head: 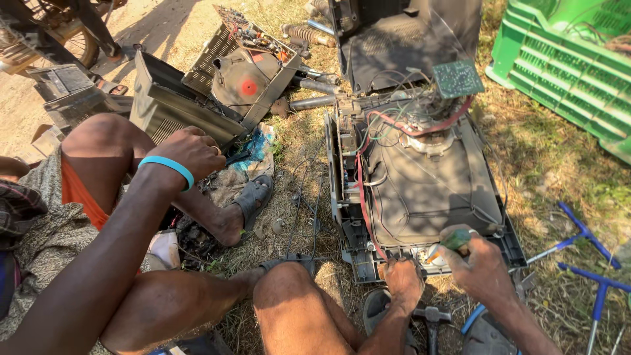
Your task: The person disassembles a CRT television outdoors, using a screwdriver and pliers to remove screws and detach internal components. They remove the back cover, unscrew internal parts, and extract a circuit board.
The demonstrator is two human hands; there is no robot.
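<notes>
Knees and bare legs of the wearer, bottom centre, nearest the lens, just short of the television chassis (427,184), the landmark for all that follows

Right hand (483,266): at the chassis's near right corner, fingers closed round a green-handled screwdriver (455,239); the handle's long axis runs up and away from the palm toward the chassis, tip hidden against the frame edge

Left hand (402,281): at the near edge, just left of the right hand, fingers curled down on the plastic frame; whether they grip anything I cannot tell. Right hand is the nearer to the tool's working point

Chassis: grey tube back facing up, red wires along its left side, green circuit board (458,78) propped at its far end

Hammer (432,317): on the ground just near of the chassis, between the wearer's arms

Blue-handled tools (585,236): right of the chassis, on open grass, the freest room

Green crate (565,59): far right of the chassis

Another person: left of the chassis, seated, one hand (190,152) with a blue wristband (167,167) resting on a knee; a second gutted set (217,85) lies beyond, crowding that side
</notes>
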